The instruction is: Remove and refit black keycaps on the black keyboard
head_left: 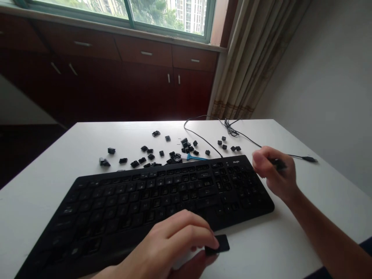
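The keyboard (128, 190) on the worktop (93, 141) looks partly stripped: loose keycaps (134, 164) lie beyond it, many keys (207, 191) still seated. The left hand (174, 240) pinches a flat black piece (223, 244); the right hand (279, 176) is clamped on a dark object (280, 164) (too blurred to name).

White table (95, 135). Black keyboard (162, 193) lies slanted across it, near left to middle right, some key slots bare. Loose black keycaps (111, 150) scattered past its far edge: most in the middle, a few left, five right of the cable (231, 130). Blue brush (192, 157) just beyond keyboard, bristles pointing left. Cable bundled at far side, plug (309, 159) lying at right.
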{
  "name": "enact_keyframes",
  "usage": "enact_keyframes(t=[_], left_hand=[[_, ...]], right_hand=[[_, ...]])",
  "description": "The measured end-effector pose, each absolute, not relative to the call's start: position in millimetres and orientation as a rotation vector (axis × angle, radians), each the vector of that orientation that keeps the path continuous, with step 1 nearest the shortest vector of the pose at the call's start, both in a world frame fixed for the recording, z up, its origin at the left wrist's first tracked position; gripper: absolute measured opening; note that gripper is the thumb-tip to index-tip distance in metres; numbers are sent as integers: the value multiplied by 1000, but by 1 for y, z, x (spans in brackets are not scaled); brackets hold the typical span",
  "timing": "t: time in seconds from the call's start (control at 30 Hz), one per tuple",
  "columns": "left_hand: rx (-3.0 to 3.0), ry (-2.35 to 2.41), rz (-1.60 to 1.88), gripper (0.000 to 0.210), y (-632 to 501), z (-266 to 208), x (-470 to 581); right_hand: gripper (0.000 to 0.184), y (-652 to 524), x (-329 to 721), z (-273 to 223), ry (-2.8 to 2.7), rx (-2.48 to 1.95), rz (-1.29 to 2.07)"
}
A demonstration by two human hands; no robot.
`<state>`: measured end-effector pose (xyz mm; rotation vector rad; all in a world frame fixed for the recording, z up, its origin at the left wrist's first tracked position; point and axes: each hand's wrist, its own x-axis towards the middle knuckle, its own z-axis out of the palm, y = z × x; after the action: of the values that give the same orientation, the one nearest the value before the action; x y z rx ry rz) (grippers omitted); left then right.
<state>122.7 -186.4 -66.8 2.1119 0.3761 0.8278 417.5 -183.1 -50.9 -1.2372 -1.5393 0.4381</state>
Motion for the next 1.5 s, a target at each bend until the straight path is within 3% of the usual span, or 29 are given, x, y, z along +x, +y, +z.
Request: enact_keyframes(t=[0.13, 0.37, 0.53, 0.73, 0.97, 1.3, 1.5], left_hand=[[1991, 402, 852, 25, -184, -67, 120], [1938, 478, 801, 22, -186, -72, 116], [1971, 444, 896, 22, -187, -70, 120], [2209, 384, 1094, 48, -185, -69, 120], [2673, 257, 723, 25, -192, -64, 118], [2751, 231, 657, 15, -191, -63, 117], [2762, 244, 678, 13, -190, -63, 118]], right_hand=[[9, -189, 401, -55, -2054, -1053, 223], [45, -203, 363, -61, -2261, -690, 183], [33, -205, 363, -57, -2328, -735, 242], [29, -200, 379, -51, -2199, -956, 12], [17, -192, 388, -55, -2008, -1386, -134], [12, -188, 395, -55, -1845, -1524, -21], [25, -189, 391, -55, -1906, -1478, 91]])
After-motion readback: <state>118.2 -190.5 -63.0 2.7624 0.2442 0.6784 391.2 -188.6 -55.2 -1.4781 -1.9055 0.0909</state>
